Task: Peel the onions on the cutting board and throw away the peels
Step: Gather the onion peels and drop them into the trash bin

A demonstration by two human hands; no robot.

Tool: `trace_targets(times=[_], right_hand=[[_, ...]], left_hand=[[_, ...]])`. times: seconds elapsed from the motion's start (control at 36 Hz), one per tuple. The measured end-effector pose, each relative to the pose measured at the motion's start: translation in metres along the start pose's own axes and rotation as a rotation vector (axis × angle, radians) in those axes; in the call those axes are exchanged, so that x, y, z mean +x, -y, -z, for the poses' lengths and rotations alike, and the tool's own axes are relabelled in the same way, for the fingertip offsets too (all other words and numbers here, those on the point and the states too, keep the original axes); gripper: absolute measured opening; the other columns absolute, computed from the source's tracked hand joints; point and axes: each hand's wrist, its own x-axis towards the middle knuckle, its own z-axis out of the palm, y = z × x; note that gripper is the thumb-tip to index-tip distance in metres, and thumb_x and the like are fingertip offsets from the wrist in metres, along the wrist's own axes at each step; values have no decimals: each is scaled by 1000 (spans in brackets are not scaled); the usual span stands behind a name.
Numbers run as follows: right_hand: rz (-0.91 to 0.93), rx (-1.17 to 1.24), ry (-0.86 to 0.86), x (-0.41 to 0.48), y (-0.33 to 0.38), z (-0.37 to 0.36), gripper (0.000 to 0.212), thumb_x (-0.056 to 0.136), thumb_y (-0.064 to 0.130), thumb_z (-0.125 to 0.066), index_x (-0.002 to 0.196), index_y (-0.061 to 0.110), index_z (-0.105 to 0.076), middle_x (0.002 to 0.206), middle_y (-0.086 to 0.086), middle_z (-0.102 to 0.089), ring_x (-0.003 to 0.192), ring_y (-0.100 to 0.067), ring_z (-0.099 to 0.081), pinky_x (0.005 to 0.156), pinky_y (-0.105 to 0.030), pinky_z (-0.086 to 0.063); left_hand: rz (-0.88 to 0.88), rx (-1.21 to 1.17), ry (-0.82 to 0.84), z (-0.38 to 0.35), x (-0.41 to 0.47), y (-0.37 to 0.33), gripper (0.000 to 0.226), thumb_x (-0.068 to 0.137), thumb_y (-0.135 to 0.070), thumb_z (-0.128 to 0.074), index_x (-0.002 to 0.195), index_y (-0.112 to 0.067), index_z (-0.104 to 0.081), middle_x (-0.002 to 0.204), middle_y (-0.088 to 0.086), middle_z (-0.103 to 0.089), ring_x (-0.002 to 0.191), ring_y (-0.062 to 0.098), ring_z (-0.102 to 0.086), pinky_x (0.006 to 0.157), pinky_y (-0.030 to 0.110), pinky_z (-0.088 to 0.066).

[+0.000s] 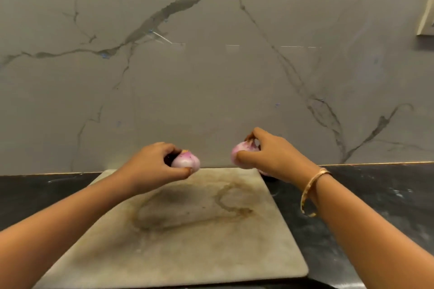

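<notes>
The left hand (155,164) is gripping the left onion (186,159), fingers curling over its top and the thumb pressing in from underneath, so the pale pink bulb is sitting right at the fingertips. Something dark is showing in the palm behind it, too blurred to name. Across the gap, the right hand (270,155) is clutching the right onion (242,151), thumb wrapping its near side while the fingertips are pinching at the crown. This one is showing pinker skin on top. Both onions are being held up over the far edge of the cutting board (187,241), well apart from each other. A small pink patch is peeking out just below the right hand, by the board's far right corner, and I cannot tell what it is. A gold bangle (310,192) is riding on the right wrist. The board is lying flat, pale, carrying a brown ring-shaped stain across its middle, and it is resting on a black countertop (387,195). Behind everything, a grey marble wall (211,65) with dark veins is filling the upper half of the view.
</notes>
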Motion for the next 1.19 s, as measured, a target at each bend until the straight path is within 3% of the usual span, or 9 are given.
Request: trace_targets(times=[0.08, 0.19, 0.28, 0.36, 0.42, 0.69, 0.81, 0.97, 1.19], right_hand=[[47, 140, 57, 12, 23, -23, 33, 80, 43, -66, 99, 19, -53, 87, 4, -58, 80, -17, -58, 74, -36, -51], [101, 179, 99, 27, 42, -50, 32, 83, 38, -67, 105, 19, -53, 87, 7, -55, 76, -13, -54, 69, -28, -48], [113, 154, 143, 37, 49, -67, 34, 83, 37, -67, 108, 20, -52, 92, 6, -55, 79, -11, -52, 65, -22, -44], [118, 90, 162, 46, 53, -82, 40, 84, 36, -68, 116, 17, -53, 104, 1, -55, 91, -16, -53, 73, -24, -46], [111, 81, 179, 49, 56, -91, 44, 83, 35, -69, 119, 16, -53, 106, 0, -55, 93, -17, -53, 79, -28, -47], [143, 44, 206, 60, 63, -113, 52, 84, 38, -68, 128, 16, -52, 117, -1, -56, 98, -15, -52, 90, -31, -48], [178, 30, 232, 58, 64, -114, 52, 87, 36, -65, 132, 15, -48, 124, -4, -56, 98, -14, -50, 87, -25, -45], [177, 5, 262, 56, 62, -111, 57, 90, 37, -61, 138, 15, -40, 132, -6, -53, 100, -13, -47, 84, -22, -41], [118, 47, 239, 50, 54, -97, 60, 91, 39, -60, 142, 19, -35, 126, -9, -56, 101, -19, -53, 84, -27, -45]], left_hand=[[26, -5, -6, 17, -2, 18, 63, 43, -68, -50, 92, -30, -65, 94, -9, -65, 87, 8, -62, 80, 31, -52], [66, -23, -17, 28, -4, 45, 76, 43, -67, -53, 102, -21, -67, 97, -5, -66, 87, 8, -62, 77, 26, -50], [88, -18, 0, 28, -6, 60, 61, 55, -57, -62, 102, -19, -68, 95, -5, -65, 86, 7, -61, 72, 21, -49], [81, -1, 27, 24, -5, 68, 49, 64, -48, -66, 106, -21, -66, 94, -11, -60, 86, 4, -59, 70, 14, -45], [67, 34, 43, 20, -2, 73, 47, 71, -43, -74, 112, -21, -65, 98, -7, -59, 91, 9, -58, 75, 18, -46], [57, 149, 56, 14, 8, 91, 54, 80, -29, -70, 131, -20, -54, 121, 1, -54, 108, 15, -52, 88, 21, -42], [57, 131, 85, 15, 9, 96, 57, 80, -28, -71, 133, -21, -51, 125, -1, -52, 105, 10, -49, 85, 18, -40], [61, 100, 103, 15, 7, 95, 67, 79, -24, -71, 139, -25, -42, 135, -2, -45, 116, 10, -47, 91, 18, -41], [89, 82, 52, 18, -1, 87, 76, 77, -42, -73, 142, -31, -35, 144, -3, -35, 129, 18, -37, 104, 35, -39]])
